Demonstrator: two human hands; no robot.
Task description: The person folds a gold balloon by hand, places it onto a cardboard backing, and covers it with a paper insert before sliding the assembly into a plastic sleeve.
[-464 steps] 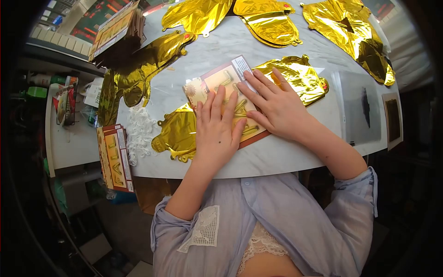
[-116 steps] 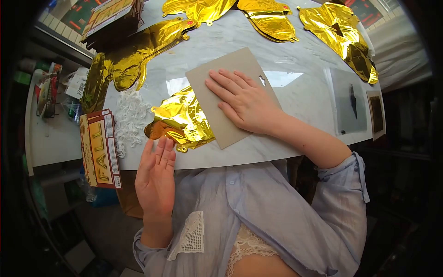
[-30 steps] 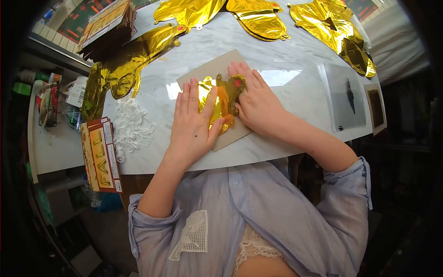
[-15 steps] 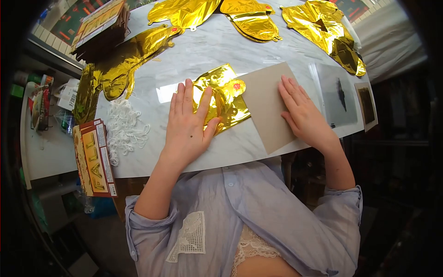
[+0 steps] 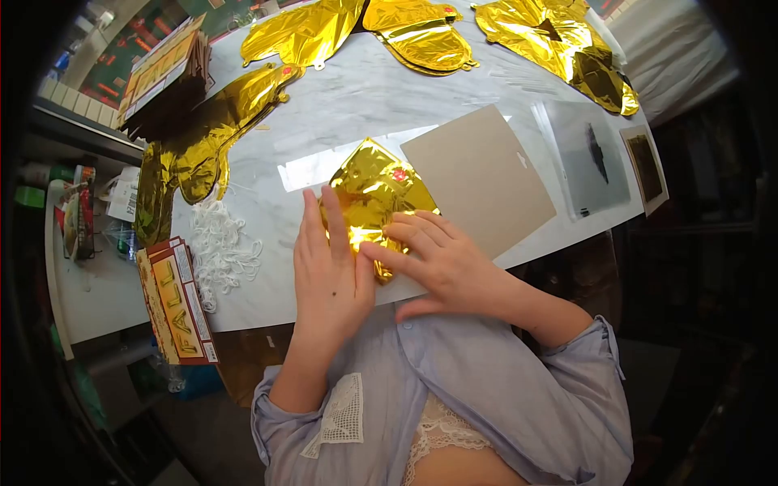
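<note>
A folded gold foil piece [image 5: 377, 190] with a small red mark lies on the marble-patterned table, partly under both hands. My left hand [image 5: 331, 271] rests along its left edge, fingers extended and pointing away from me. From the right, my right hand [image 5: 438, 263] reaches over the foil's lower part, fingers spread and touching it. Neither hand visibly grips anything. Just right of the foil lies a flat grey-brown card [image 5: 480, 182], with no hand on it.
Several gold foil shapes [image 5: 300, 36] lie along the far edge. At left are white strings [image 5: 219, 251], a "FALL" package [image 5: 177, 301] and a stack of packages [image 5: 166, 77]. Clear plastic sleeves [image 5: 585, 162] and a small framed dark piece [image 5: 646, 170] lie at right.
My right hand has left the card and moved left onto the foil. My left hand has shifted to the foil's left edge. The foil has turned and come slightly nearer.
</note>
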